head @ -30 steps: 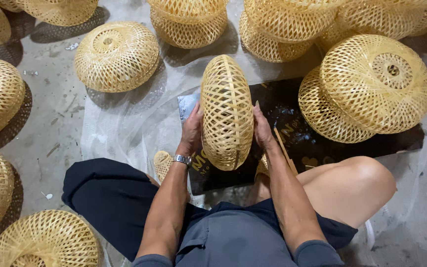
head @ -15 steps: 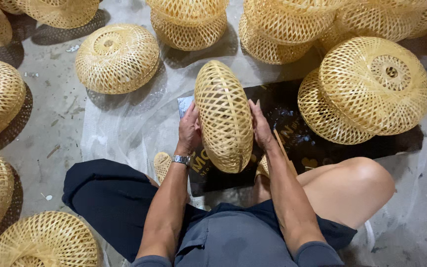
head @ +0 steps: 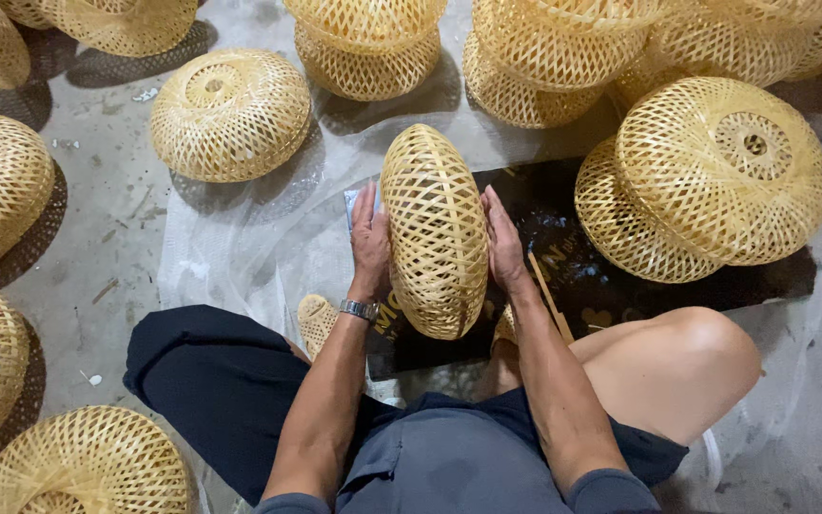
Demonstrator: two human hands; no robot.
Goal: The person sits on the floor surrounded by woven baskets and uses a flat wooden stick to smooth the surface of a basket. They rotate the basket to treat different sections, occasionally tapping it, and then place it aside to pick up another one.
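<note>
- Since a second ago the woven bamboo shade (head: 435,233) has tipped a little, its upper end leaning left, while both hands stay pressed to its flanks.
- The left hand (head: 370,238) lies flat against the shade's left side, fingers pointing up; a metal wristwatch (head: 359,309) sits on that wrist.
- The right hand (head: 504,243) lies flat against the shade's right side, so the shade is clamped edge-on between the two palms.
- The shade stands upright on its rim, held above a black printed sheet (head: 563,257) that lies on the floor.
- A clear plastic sheet (head: 259,247) spreads to the left of the held shade, under the black sheet's edge.
- A domed shade (head: 230,114) rests on the floor up and left of the held shade.
- Two shades lean together (head: 715,171) to the right of the held shade, on the black sheet.
- More shades (head: 368,38) crowd beyond the held shade, and others line the far left.
- A small woven piece (head: 316,319) lies just below and left of the held shade, beside the left forearm.
- The person's bare knee (head: 687,366) rises below and right of the held shade.
</note>
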